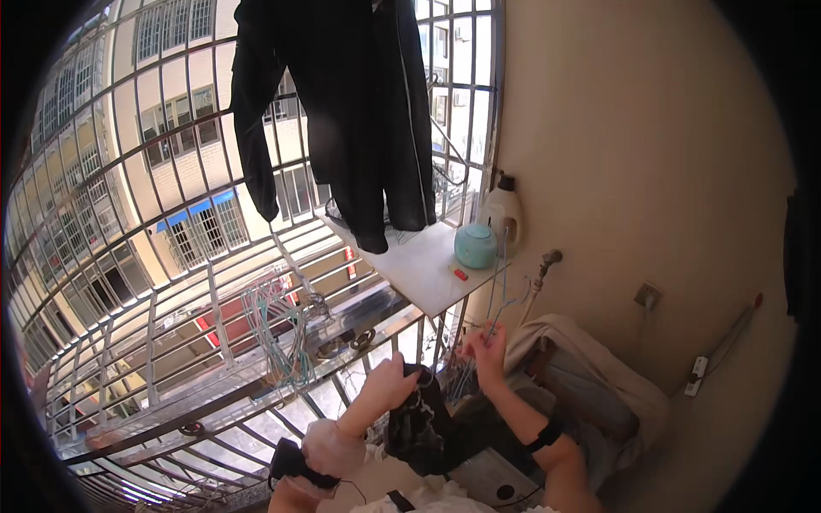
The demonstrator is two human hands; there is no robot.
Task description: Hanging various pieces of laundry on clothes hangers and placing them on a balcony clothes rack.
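Note:
My left hand [388, 381] grips the upper edge of a dark patterned garment [420, 423], which hangs down in front of me. To the right and slightly higher, my right hand [484, 353] holds a thin blue wire clothes hanger [503, 301] by its lower part. The hanger's hooked end points up towards the wall and stands apart from the garment. Part of the garment's lower end merges with dark things behind it, so its full shape is hard to tell.
Black trousers [346, 128] hang overhead before the window bars. A white board [430, 263] carries a turquoise container [475, 245] and a detergent bottle [503, 205]. Several wire hangers [276, 333] hang on the grille at left. A beige cloth [596, 365] covers something at right, below a wall socket [648, 294].

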